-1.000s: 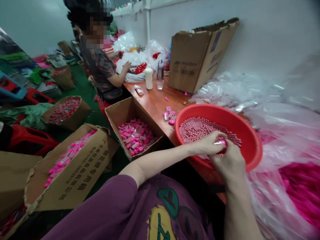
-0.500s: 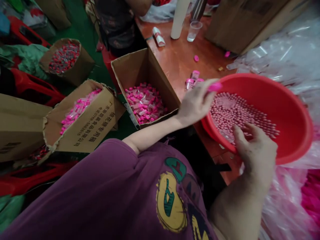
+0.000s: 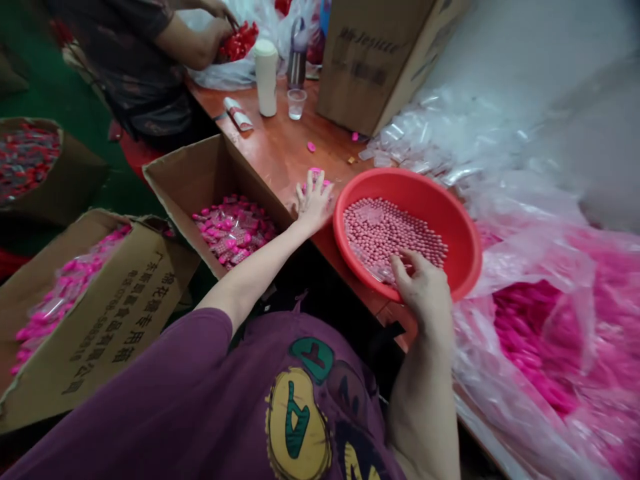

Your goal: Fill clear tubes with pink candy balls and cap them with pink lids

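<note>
My left hand (image 3: 315,205) reaches over the table beside the basin, fingers spread. Just beyond its fingertips, partly covered by them, are small clear containers with pink lids (image 3: 316,172). A red plastic basin (image 3: 453,230) holds many small pink balls (image 3: 390,230) and some clear plastic pieces near its front wall. My right hand (image 3: 423,283) hovers at the basin's near rim, its thumb and fingers loosely curved and apart. I see nothing held between them.
An open cardboard box (image 3: 187,170) of pink-capped tubes stands left of the table, another box (image 3: 120,320) further left. Plastic bags (image 3: 530,267) with pink pieces lie right. A cup (image 3: 296,105), a bottle (image 3: 267,77) and a tall carton (image 3: 373,67) stand behind; a co-worker (image 3: 145,73) is at the far left.
My left hand has moved from the basin's rim, where a pink lid was at its fingers, to the pink-lidded containers, and has opened. The view has swung right. My right hand stays at the basin.
</note>
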A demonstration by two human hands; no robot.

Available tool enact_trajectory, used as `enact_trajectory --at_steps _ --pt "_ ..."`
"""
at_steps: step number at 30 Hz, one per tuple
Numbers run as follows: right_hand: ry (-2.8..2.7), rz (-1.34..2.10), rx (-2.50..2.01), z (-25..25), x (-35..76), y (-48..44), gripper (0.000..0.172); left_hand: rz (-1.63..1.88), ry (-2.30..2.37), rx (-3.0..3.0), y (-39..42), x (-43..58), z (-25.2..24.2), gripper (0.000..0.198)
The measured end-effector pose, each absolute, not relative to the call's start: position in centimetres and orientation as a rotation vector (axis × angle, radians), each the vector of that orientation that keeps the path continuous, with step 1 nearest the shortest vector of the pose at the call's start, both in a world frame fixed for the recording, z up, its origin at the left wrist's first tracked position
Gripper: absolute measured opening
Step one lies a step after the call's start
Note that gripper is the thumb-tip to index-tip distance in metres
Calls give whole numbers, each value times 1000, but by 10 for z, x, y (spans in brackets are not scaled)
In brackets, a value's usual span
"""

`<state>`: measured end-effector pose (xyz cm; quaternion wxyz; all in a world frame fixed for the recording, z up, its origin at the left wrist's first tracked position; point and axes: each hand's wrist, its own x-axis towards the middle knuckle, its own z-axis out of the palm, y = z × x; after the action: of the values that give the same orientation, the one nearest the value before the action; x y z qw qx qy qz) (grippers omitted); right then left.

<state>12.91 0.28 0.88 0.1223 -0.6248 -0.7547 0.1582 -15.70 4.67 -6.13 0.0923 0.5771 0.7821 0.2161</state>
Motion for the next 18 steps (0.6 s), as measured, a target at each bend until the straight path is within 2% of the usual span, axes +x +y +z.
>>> enact_trajectory --at_steps 3,5,11,15,18 --pt "-2192 438 -1843 10 129 2 61 490 2245 1803 76 -169 -60 63" --pt "-2181 430 -1843 10 129 2 59 431 2215 1868 81 -176 -62 57" --pt "-2153 416 -1812 12 128 -2 49 600 2428 1778 34 -198 -70 40" --pt "-2149 427 -1752 11 128 -9 44 451 2657 1566 -26 -233 -68 44" --pt "-2127 425 -1736 9 129 -10 41 446 2841 1291 -47 -259 -66 55"
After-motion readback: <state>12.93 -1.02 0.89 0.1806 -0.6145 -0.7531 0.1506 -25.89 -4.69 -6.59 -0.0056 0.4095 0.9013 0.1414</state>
